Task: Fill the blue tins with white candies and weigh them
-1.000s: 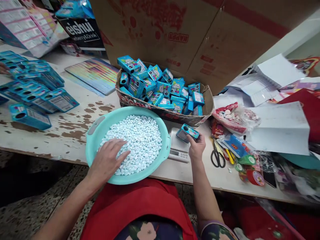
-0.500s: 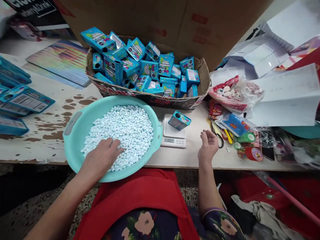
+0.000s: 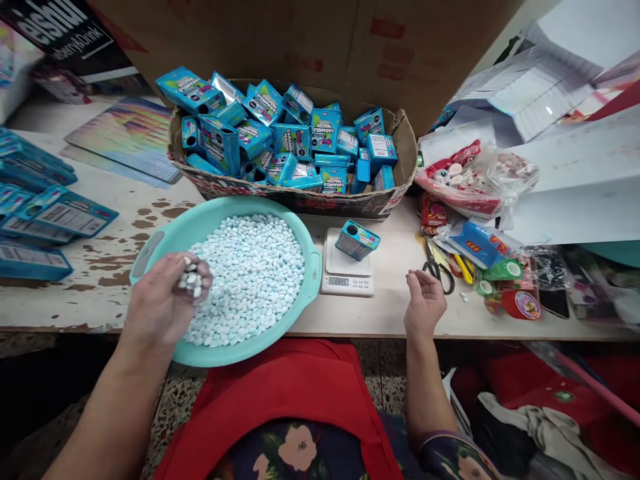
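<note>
My left hand [image 3: 163, 293] is raised over the left side of a turquoise basin [image 3: 303, 287], its fingers cupped round a handful of small white candies [image 3: 191, 279]. Many more pale blue-white candies [image 3: 250, 273] are heaped in the basin. My right hand [image 3: 425, 303] hovers palm up near the table's front edge, fingers loosely curled and apart from the thumb, with nothing visible in it. Between basin and right hand, a white digital scale [image 3: 347, 284] bears a blue candy tin [image 3: 357, 240] with a round hole facing up.
Behind the basin stands a cardboard tray [image 3: 300, 200] full of blue tins [image 3: 326, 130]. More tins [image 3: 65, 212] are stacked at the left. Black-handled scissors [image 3: 440, 270], tape rolls [image 3: 513, 269], a candy bag [image 3: 460, 180] and papers [image 3: 590, 187] crowd the right side.
My left hand has come up out of the heap towards the left, now with candies in its grasp. My right hand has shifted slightly right and its fingers have curled more.
</note>
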The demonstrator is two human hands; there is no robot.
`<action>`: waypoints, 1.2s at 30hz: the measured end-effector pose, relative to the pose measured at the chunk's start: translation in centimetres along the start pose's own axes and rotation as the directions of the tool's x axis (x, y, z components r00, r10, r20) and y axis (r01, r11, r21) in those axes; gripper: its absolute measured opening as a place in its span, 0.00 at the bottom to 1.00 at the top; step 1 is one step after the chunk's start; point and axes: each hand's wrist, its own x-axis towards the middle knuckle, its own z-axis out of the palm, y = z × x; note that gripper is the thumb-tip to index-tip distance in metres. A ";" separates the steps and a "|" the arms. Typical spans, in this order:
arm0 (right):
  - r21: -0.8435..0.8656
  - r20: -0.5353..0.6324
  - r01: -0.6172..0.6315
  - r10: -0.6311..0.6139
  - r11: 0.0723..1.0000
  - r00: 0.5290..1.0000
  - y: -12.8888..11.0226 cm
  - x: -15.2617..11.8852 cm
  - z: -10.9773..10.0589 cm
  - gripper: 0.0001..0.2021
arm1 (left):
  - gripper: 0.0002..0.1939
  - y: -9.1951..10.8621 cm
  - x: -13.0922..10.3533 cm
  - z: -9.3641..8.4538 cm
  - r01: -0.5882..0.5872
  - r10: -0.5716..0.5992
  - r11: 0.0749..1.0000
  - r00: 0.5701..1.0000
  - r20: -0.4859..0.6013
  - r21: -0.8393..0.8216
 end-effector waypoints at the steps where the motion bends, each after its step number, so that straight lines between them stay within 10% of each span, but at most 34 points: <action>1: -0.003 0.015 0.001 -0.001 1.000 1.000 -0.1 -0.1 0.2 0.17 | 0.05 0.1 0.3 0.1 0.066 -0.066 0.990 0.998 0.007 -0.123; 12: -0.134 0.421 0.130 -0.063 0.982 0.905 -3.0 1.8 9.0 0.26 | 0.14 -0.9 0.7 2.6 0.388 -0.390 0.790 0.915 0.100 -0.475; 18: 0.102 0.400 0.250 -0.270 0.963 0.876 -9.1 -1.0 11.0 0.19 | 0.15 0.4 0.2 3.1 0.270 -0.271 0.808 0.960 0.076 -0.524; 24: 0.140 0.798 0.478 -0.385 0.867 0.464 -13.0 -8.2 13.2 0.16 | 0.21 3.9 -1.0 5.9 -0.080 0.105 0.865 0.994 0.022 -0.495; 28: 0.132 0.806 0.492 -0.382 0.860 0.452 -12.3 -10.7 14.6 0.15 | 0.20 3.9 -1.2 6.8 -0.285 0.280 0.889 0.958 -0.068 -0.359; 36: 0.128 0.812 0.556 -0.408 0.821 0.417 -12.5 -10.7 15.0 0.14 | 0.18 3.6 -1.1 5.9 -0.307 0.316 0.922 0.949 -0.001 -0.235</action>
